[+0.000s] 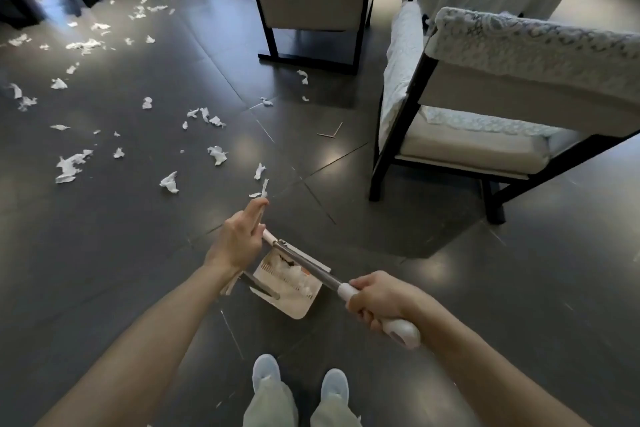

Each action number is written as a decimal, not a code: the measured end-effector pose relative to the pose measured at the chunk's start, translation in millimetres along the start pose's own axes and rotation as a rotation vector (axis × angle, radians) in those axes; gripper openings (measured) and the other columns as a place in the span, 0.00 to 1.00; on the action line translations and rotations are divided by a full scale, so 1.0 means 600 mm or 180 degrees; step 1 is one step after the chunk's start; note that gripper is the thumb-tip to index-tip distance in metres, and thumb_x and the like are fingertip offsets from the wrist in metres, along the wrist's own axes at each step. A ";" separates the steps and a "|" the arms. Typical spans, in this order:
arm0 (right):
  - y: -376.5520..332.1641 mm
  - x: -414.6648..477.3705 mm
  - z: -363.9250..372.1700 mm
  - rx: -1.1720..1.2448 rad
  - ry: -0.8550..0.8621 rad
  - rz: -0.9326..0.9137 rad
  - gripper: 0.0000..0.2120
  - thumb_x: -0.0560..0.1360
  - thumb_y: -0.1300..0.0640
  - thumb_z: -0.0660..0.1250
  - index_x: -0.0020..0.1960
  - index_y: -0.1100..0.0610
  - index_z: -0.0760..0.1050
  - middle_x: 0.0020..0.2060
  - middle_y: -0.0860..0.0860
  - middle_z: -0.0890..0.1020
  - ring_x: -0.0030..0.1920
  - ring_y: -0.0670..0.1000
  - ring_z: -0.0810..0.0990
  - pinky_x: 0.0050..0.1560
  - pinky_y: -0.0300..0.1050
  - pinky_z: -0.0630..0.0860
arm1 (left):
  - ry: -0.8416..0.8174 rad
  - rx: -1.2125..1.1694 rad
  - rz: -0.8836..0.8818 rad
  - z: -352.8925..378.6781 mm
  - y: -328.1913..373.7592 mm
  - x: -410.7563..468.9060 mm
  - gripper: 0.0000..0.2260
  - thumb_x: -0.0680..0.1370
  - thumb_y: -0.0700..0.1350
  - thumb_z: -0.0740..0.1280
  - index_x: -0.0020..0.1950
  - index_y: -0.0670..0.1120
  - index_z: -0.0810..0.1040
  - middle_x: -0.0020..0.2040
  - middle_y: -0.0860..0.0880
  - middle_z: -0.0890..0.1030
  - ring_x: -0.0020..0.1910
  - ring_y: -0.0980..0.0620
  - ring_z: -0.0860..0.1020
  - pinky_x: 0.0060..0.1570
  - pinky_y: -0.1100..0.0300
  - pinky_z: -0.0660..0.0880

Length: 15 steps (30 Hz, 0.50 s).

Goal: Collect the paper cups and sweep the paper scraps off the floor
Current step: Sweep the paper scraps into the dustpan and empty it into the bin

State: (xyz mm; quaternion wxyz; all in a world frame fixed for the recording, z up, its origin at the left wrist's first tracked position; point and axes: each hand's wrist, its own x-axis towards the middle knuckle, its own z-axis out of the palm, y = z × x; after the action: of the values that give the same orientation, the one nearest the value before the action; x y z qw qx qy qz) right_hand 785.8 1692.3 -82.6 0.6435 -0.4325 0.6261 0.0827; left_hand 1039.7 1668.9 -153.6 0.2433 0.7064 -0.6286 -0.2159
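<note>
Your left hand [237,239] is curled up and pinching a couple of thin pale sticks [260,217], which poke out past your fingertips and again below your wrist; can't tell what they are exactly. Your right hand [379,302] is wrapped tight round the white grip [401,329] of a long handle, and its grey pole [322,272] runs down to the dustpan [294,305] sitting on the floor [138,270] between your two hands. The pan has a small heap of white bits [294,274] in it. The floor is dark glossy tile with light patches reflecting off it. The paper scraps [71,165] are scattered all over the left side, from just past your left hand right up to the far left corner, with a few near the chairs. Two loose sticks [330,133] lie crossed on the tiles further ahead. On the right there's a black-framed armchair [485,146] with pale cushions and lace covers, and a second chair [311,0] stands beyond it. Your pale blue shoes [266,371] show at the bottom.
</note>
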 end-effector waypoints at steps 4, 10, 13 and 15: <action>-0.056 -0.017 0.031 -0.0560 -0.0051 -0.0447 0.11 0.75 0.59 0.64 0.56 0.50 0.74 0.32 0.50 0.78 0.25 0.43 0.74 0.26 0.38 0.73 | 0.0412 0.0057 -0.0187 -0.075 -0.022 -0.020 0.18 0.75 0.36 0.65 0.61 0.51 0.68 0.40 0.44 0.76 0.40 0.40 0.77 0.40 0.55 0.68; -0.204 -0.010 0.108 -0.0796 -0.0120 -0.1144 0.11 0.75 0.64 0.63 0.57 0.58 0.75 0.28 0.52 0.74 0.21 0.45 0.71 0.22 0.37 0.70 | 0.1216 0.0050 -0.0831 -0.218 -0.102 -0.072 0.18 0.75 0.37 0.67 0.62 0.50 0.71 0.47 0.41 0.81 0.47 0.40 0.79 0.43 0.54 0.70; -0.276 0.005 0.174 -0.0956 -0.0160 -0.1459 0.12 0.74 0.66 0.64 0.57 0.62 0.74 0.27 0.53 0.72 0.19 0.44 0.69 0.20 0.35 0.69 | 0.1669 0.0094 -0.1092 -0.287 -0.149 -0.104 0.18 0.74 0.36 0.68 0.61 0.49 0.72 0.44 0.41 0.81 0.43 0.39 0.79 0.39 0.58 0.66; -0.321 0.025 0.228 -0.1053 -0.0152 -0.1592 0.11 0.74 0.66 0.66 0.55 0.59 0.74 0.28 0.52 0.73 0.19 0.44 0.69 0.21 0.36 0.70 | 0.1898 0.0104 -0.1255 -0.333 -0.186 -0.124 0.17 0.74 0.36 0.68 0.61 0.45 0.74 0.44 0.42 0.81 0.42 0.39 0.80 0.38 0.61 0.64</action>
State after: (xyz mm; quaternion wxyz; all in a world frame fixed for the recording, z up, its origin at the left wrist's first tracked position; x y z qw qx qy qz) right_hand 1014.1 1658.0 -30.2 0.5792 -0.6703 0.4628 0.0326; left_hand 1240.5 1767.7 -64.8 0.3584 0.8499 -0.3849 -0.0330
